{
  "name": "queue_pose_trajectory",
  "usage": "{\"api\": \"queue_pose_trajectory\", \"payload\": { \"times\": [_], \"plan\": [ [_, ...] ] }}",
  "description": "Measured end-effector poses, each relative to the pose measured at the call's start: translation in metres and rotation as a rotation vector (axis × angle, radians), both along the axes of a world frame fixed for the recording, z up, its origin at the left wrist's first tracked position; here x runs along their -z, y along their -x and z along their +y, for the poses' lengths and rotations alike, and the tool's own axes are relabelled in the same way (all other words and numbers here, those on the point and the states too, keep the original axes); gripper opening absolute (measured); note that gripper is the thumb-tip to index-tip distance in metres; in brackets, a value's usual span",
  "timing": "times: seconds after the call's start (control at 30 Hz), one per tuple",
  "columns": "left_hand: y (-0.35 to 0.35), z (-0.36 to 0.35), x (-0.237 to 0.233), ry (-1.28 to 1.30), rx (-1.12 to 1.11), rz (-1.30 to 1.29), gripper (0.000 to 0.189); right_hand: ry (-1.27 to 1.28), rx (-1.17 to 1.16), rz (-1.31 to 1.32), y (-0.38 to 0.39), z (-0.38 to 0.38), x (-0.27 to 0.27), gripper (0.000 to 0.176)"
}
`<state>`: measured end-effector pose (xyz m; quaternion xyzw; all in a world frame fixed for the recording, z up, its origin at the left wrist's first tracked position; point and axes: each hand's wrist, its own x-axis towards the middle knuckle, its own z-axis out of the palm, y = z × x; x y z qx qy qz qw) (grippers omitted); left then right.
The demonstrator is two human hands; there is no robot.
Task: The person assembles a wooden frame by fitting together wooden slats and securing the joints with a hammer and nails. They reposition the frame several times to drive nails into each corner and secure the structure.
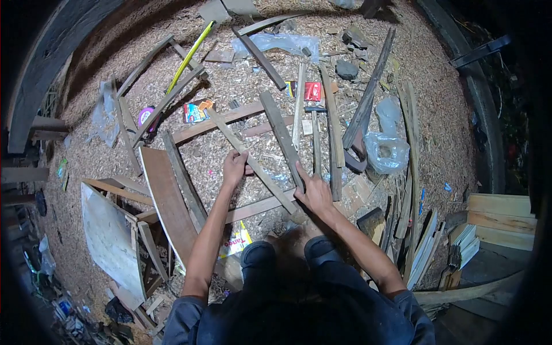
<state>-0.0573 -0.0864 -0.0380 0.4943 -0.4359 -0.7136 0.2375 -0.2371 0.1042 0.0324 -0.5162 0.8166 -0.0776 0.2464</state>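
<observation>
Containers: one clear plastic bag is sitting on the chip-strewn ground, right of the hands; its contents cannot be told. Three printed packets are lying nearby: a blue packet and a red packet beyond the hands, a yellow packet by the feet. Whether they are holding anything cannot be seen. One box-like wooden frame is standing at far left, bits of timber showing inside.

Count, central layout: four bars are forming a rough four-sided outline, namely a left bar, an upper bar, a lower bar and a dark bar. One pale slat is crossing it diagonally, its near end lying over the lower bar.

Hands: two. Left hand is holding the pale slat near its middle, grip closed, thumb and fingers on its edges. Right hand is touching the near end of the dark bar, index finger extending along it; grip looks partly open, and whether it is clasping the bar cannot be told.

Also: one tape measure is lying at left, yellow blade extending away from the person.
</observation>
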Motion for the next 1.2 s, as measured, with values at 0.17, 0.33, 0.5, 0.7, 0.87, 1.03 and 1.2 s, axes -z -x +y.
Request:
{"api": "queue_pose_trajectory", "payload": {
  "times": [0.17,0.33,0.5,0.7,0.87,1.03,1.2],
  "plan": [
    [0.0,-0.005,-0.001,0.007,-0.035,-0.028,0.024,-0.022,0.039,-0.025,-0.002,-0.001,-0.008,0.084],
    [-0.012,-0.003,-0.004,0.111,0.033,-0.146,0.022,0.09,0.047,-0.048,-0.003,-0.002,-0.001,0.08],
    [-0.03,0.0,-0.046,0.38,0.108,-0.586,0.045,0.392,0.07,-0.2,0.001,-0.029,0.022,0.08],
    [-0.067,-0.016,-0.076,0.562,-0.076,-0.667,0.042,0.248,0.411,-0.862,0.017,-0.046,0.031,0.069],
    [-0.095,-0.037,-0.075,0.695,-0.103,-0.771,0.048,0.063,0.349,-1.165,0.035,-0.05,0.017,0.048],
    [-0.103,-0.08,-0.104,0.792,-0.103,-1.013,0.053,0.112,0.446,-1.361,0.031,-0.053,-0.027,0.034],
    [-0.115,-0.1,-0.103,0.7,0.011,-1.246,0.057,0.191,0.488,-1.261,0.05,-0.037,-0.091,0.036]
  ]
}}
